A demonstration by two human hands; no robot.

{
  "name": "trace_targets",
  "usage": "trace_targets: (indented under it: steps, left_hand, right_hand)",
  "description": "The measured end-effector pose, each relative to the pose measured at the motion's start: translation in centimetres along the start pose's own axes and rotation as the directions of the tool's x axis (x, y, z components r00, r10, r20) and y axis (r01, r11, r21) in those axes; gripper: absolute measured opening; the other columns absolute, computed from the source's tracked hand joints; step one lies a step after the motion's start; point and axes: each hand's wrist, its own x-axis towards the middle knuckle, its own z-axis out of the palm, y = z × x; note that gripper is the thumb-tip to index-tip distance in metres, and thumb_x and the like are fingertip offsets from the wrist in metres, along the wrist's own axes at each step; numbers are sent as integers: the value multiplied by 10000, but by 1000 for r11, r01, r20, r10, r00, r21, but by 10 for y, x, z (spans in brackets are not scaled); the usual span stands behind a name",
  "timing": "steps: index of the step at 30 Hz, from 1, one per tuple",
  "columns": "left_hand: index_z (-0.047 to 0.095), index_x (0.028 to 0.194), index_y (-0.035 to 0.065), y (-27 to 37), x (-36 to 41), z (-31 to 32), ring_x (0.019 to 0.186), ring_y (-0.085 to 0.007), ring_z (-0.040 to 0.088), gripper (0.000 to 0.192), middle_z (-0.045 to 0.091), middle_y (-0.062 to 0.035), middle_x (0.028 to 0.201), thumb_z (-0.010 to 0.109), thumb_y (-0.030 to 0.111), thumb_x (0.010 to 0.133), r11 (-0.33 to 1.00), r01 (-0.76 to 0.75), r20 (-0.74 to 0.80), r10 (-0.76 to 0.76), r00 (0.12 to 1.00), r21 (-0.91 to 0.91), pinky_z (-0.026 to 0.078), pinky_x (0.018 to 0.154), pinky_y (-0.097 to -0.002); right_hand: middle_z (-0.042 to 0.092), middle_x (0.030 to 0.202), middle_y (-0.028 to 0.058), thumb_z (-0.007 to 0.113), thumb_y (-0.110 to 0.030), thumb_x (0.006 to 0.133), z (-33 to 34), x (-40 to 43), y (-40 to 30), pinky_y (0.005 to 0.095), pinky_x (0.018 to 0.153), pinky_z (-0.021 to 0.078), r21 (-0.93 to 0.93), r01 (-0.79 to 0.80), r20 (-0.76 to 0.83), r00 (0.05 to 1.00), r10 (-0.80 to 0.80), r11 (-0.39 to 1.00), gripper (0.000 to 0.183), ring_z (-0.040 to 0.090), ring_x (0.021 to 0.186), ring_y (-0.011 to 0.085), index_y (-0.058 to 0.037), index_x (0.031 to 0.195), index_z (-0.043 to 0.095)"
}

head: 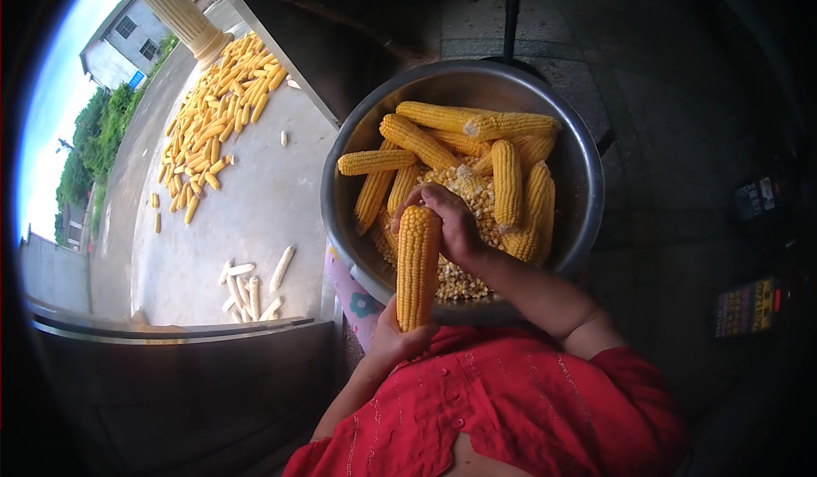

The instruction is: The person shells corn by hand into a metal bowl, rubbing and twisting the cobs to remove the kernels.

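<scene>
An ear of yellow corn [417, 266] stands nearly upright before my red shirt, over the near rim of a wide metal basin [590, 222]. My left hand [397, 340] is wrapped around its lower end. At the top end my right hand [454, 222] curls around the far side, its fingers partly hidden by the ear. Loose corn kernels [463, 282] lie in the basin under my right forearm. Around them rest several whole ears, among them a short ear [376, 162] at the left and an upright ear [507, 183] at the right.
Outside the doorway, a large heap of corn ears [217, 116] spreads over the concrete near a column [182, 14]. Several pale stripped cobs [254, 295] lie nearer the door sill [172, 331]. A black stand pole [510, 24] rises behind the basin. Patterned cloth [357, 298] shows beneath it.
</scene>
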Motion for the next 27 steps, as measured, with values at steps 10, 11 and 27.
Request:
trace_targets:
  steps: [10,11,27]
  left_hand:
    - [447,1107,24,-27,10,-14,770,-179,611,532,607,-106,915,746,163,690,943,-179,-153,228,961,282,485,691,-304]
    - [447,1107,24,-28,9,-17,770,-179,611,532,607,-106,915,746,163,690,943,-178,-155,228,961,282,485,691,-304]
    - [459,1152,60,-18,12,-32,786,-325,638,573,615,-165,882,700,130,636,545,-284,-201,665,719,789,506,657,-381]
  right_hand:
    - [605,898,135,367,-325,940,-8,7,-3,333,718,510,186,-157,-43,985,168,970,349,617,773,207,-32,934,558]
    - [605,898,135,367,-325,940,-7,7,-2,333,718,510,187,-159,-42,985,169,970,349,617,773,207,-32,934,558]
    - [574,1053,134,488,-240,883,-11,7,-5,368,910,424,59,-259,171,954,246,964,302,551,1017,238,-16,1082,533]
